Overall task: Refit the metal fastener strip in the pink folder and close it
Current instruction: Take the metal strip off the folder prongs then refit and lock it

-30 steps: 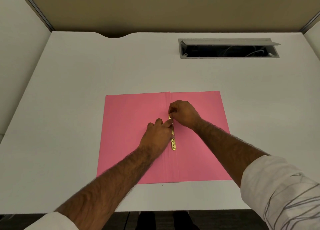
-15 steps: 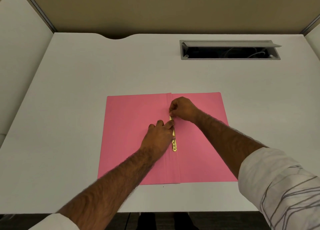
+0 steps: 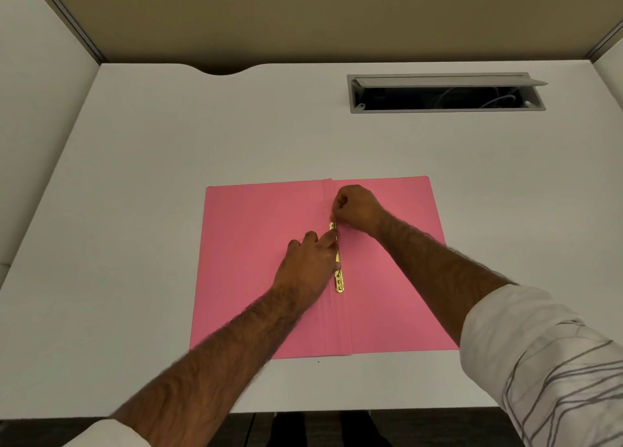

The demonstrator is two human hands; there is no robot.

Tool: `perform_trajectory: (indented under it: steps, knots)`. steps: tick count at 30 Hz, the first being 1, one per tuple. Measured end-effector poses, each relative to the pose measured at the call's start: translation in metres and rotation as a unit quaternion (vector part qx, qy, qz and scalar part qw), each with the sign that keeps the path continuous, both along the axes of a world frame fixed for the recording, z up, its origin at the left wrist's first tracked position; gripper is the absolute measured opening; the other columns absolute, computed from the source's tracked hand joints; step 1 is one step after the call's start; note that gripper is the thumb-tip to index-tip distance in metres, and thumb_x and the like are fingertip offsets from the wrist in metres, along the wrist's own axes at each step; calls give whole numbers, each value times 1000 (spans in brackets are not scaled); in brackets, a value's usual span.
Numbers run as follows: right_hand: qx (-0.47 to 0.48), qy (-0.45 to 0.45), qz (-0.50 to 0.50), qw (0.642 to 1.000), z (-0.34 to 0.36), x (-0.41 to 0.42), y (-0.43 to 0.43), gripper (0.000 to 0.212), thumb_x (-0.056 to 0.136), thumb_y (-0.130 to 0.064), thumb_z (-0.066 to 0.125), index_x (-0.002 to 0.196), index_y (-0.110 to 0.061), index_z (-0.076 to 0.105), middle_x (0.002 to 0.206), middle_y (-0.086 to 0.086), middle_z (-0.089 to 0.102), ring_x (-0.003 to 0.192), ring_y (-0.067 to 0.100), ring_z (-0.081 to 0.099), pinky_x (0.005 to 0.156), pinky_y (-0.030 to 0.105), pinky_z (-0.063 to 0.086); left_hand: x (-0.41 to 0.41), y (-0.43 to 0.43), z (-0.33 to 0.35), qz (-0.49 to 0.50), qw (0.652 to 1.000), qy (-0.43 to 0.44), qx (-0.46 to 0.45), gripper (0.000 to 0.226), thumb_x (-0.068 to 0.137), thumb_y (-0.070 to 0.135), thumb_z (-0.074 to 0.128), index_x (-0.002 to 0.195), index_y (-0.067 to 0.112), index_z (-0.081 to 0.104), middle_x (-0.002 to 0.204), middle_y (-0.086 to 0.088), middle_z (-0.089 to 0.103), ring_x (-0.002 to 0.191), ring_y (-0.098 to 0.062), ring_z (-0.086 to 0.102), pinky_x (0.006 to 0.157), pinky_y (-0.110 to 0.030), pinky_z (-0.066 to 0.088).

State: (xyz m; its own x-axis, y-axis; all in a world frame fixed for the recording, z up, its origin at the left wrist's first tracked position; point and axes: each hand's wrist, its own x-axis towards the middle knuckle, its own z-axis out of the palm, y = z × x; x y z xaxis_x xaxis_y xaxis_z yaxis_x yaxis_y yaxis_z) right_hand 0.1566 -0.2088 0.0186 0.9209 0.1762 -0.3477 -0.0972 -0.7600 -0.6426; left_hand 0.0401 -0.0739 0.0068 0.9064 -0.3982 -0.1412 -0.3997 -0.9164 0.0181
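The pink folder (image 3: 256, 264) lies open and flat on the white desk, spine running away from me. A gold metal fastener strip (image 3: 338, 281) lies along the spine; its near end shows, its middle is hidden by my fingers. My left hand (image 3: 308, 268) rests on the left leaf with the fingertips pressing on the strip's middle. My right hand (image 3: 355, 208) is curled over the strip's far end, fingertips pinching there.
The white desk (image 3: 135, 210) has an open grey cable tray (image 3: 445, 92) set into it at the back right. Partition panels stand at the left, back and right. The desk's front edge is just beyond my forearms.
My right hand has slid a little farther up the spine, uncovering more of the strip's far end. My left hand has stayed on the strip's middle.
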Motion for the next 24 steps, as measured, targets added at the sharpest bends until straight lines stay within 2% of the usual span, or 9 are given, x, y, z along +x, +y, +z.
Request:
perform_trajectory:
  steps: [4, 7, 9, 13, 15, 18, 20, 22, 24]
  knots:
    - [21, -36, -37, 998, -3, -10, -6, 13, 81, -5, 74, 86, -9, 62, 85, 1, 63, 80, 19, 60, 64, 27, 50, -1, 1, -1, 6, 1000, -2, -13, 44, 89, 31, 72, 128, 11, 64, 137, -4, 61, 97, -26, 62, 70, -43, 54]
    - [48, -49, -66, 995, 1, -29, -18, 8, 86, -3, 67, 91, -8, 66, 90, 6, 67, 84, 24, 65, 76, 36, 58, 1, 1, -1, 3, 1000, -5, -17, 41, 91, 32, 70, 126, 12, 66, 147, -4, 55, 102, -27, 62, 71, -43, 53]
    - [48, -52, -79, 994, 2, -51, -25, 9, 88, -3, 65, 95, -7, 68, 92, 7, 69, 85, 24, 66, 80, 37, 58, 2, 2, -1, 9, 1000, -7, -29, 41, 91, 33, 69, 127, 14, 65, 151, -2, 51, 106, -28, 61, 74, -43, 52]
    - [47, -65, -67, 994, 0, -111, -31, 13, 89, -5, 66, 98, -13, 72, 95, 3, 73, 85, 15, 66, 80, 23, 52, 3, 5, -3, 12, 998, -1, -64, 41, 91, 33, 67, 128, 16, 64, 154, -1, 49, 127, -30, 53, 93, -46, 49]
    - [37, -82, -43, 995, -4, -140, -30, 19, 91, -7, 65, 107, -14, 73, 101, 3, 73, 87, 14, 64, 84, 24, 52, 2, 7, -3, 18, 996, 5, -87, 44, 90, 33, 70, 129, 14, 64, 153, -4, 49, 133, -31, 50, 101, -48, 46]
    - [41, -124, -23, 991, -8, -164, -27, 28, 91, -7, 65, 117, -16, 71, 102, 2, 71, 87, 13, 62, 81, 28, 54, 3, 9, -1, 10, 997, -13, -78, 43, 85, 35, 74, 122, 14, 68, 147, -4, 56, 124, -30, 56, 95, -46, 46]
    - [51, -137, -24, 989, -9, -170, -24, 29, 91, -10, 65, 119, -18, 70, 101, 2, 70, 88, 15, 62, 79, 29, 53, 3, 10, -1, 8, 997, -24, -72, 45, 84, 37, 75, 124, 15, 67, 147, -3, 57, 127, -30, 55, 96, -46, 45]
    - [50, -146, -23, 988, -9, -170, -21, 28, 91, -12, 66, 119, -17, 71, 100, 2, 70, 87, 17, 62, 79, 30, 53, 2, 11, -4, 4, 997, -27, -77, 51, 87, 35, 73, 132, 14, 62, 151, -6, 52, 137, -32, 47, 106, -51, 40]
    - [40, -168, -11, 985, -9, -170, -19, 26, 90, -12, 68, 115, -15, 72, 96, 4, 71, 84, 18, 61, 76, 32, 52, 1, 9, -6, -4, 997, -14, -79, 55, 91, 32, 69, 140, 13, 54, 157, -9, 43, 146, -32, 35, 116, -53, 28]
